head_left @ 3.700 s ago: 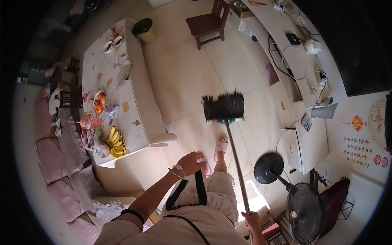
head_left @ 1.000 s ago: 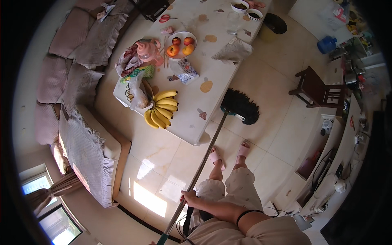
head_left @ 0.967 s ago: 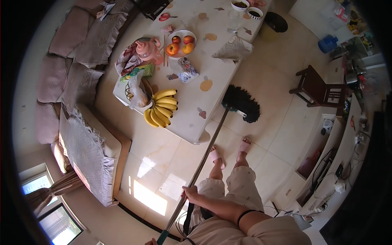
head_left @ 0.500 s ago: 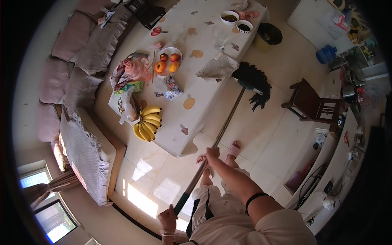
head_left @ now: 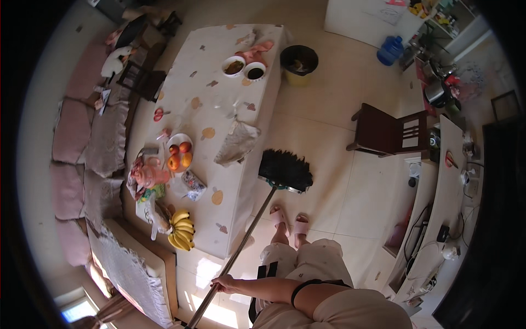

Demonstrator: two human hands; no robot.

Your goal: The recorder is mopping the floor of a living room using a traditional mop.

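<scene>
A broom with a long metal pole slants from the lower left toward the floor beside the table. Its wide black bristles rest on the tiles close to the table's long side, in front of my feet. My right hand is wrapped round the pole well below its middle, with the forearm crossing in front of my body. The pole's grip end runs out past the lower edge. My left hand is out of view.
A table with fruit, bananas and bowls stands at left. A yellow bin stands past its far corner. A dark wooden chair and a low white cabinet are at right. A sofa lines the left wall.
The bristles have come nearer my feet as the pole was drawn back. My right hand is now lower left, and my left hand has left the view. The view has turned.
</scene>
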